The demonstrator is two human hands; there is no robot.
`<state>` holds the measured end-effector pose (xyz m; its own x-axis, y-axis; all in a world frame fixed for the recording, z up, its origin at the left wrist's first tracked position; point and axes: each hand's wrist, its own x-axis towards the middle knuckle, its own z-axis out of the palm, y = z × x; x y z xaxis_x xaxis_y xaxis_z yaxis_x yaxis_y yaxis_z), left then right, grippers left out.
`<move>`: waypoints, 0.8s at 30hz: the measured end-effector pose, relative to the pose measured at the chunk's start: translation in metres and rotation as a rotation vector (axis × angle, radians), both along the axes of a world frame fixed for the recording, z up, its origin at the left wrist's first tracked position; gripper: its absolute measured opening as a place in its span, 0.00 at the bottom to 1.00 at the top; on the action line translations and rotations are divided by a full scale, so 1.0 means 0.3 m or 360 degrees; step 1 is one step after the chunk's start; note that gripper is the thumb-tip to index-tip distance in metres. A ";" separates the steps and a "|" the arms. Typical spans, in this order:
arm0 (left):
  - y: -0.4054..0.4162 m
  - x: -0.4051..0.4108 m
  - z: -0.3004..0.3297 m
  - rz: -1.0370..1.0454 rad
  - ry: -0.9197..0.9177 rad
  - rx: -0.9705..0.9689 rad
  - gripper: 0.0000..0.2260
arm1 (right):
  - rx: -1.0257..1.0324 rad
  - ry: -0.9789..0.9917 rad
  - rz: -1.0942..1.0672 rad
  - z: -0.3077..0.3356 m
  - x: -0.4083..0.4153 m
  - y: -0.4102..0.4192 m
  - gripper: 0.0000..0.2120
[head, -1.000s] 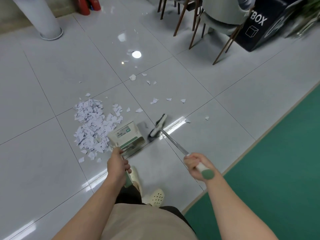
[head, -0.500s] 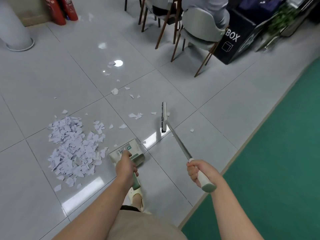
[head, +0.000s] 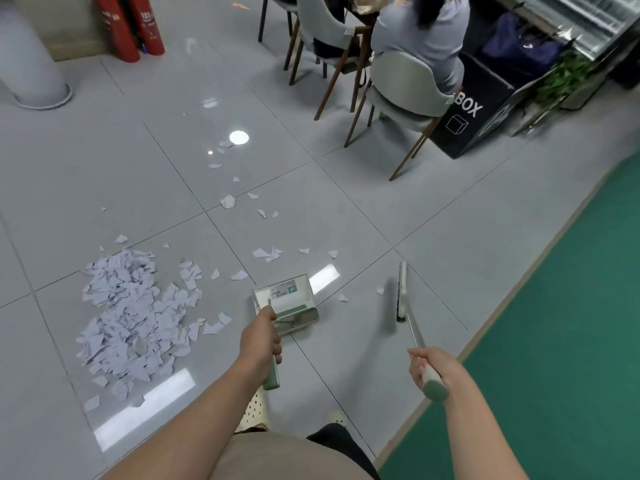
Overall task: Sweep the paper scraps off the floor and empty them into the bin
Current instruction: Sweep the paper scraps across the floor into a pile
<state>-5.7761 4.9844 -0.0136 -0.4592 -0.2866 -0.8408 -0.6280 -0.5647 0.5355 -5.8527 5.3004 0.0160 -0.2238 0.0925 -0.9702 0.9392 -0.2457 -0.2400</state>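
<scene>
A heap of white paper scraps (head: 130, 313) lies on the grey tiled floor at the left. Loose scraps (head: 266, 252) are scattered beyond it, toward the middle. My left hand (head: 259, 341) grips the green handle of a pale dustpan (head: 285, 299), which sits just right of the heap. My right hand (head: 433, 368) grips the green end of a broom handle. The broom head (head: 401, 292) points away from me, to the right of the dustpan, with two small scraps (head: 379, 291) beside it. No bin is identifiable.
A person sits on a pale chair (head: 408, 95) with wooden legs at the back right, beside a black box (head: 474, 112) marked BOX. Red fire extinguishers (head: 131, 26) and a grey column (head: 31, 60) stand at the back left. Green flooring (head: 561, 323) runs along the right.
The broom head has swung from just beside the dustpan out to the right and turned to point away from me. The view has tilted up, showing the chairs and the seated person.
</scene>
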 end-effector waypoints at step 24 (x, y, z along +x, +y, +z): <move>0.252 -0.069 0.035 0.0972 -0.0285 -0.0278 0.07 | -0.0436 -0.0310 0.1460 -0.078 -0.439 -0.220 0.16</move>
<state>-5.7967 5.0599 -0.0032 -0.0280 -0.5903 -0.8067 -0.3101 -0.7621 0.5684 -5.9844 5.2346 -0.0073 0.0703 -0.2714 -0.9599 0.8106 0.5763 -0.1036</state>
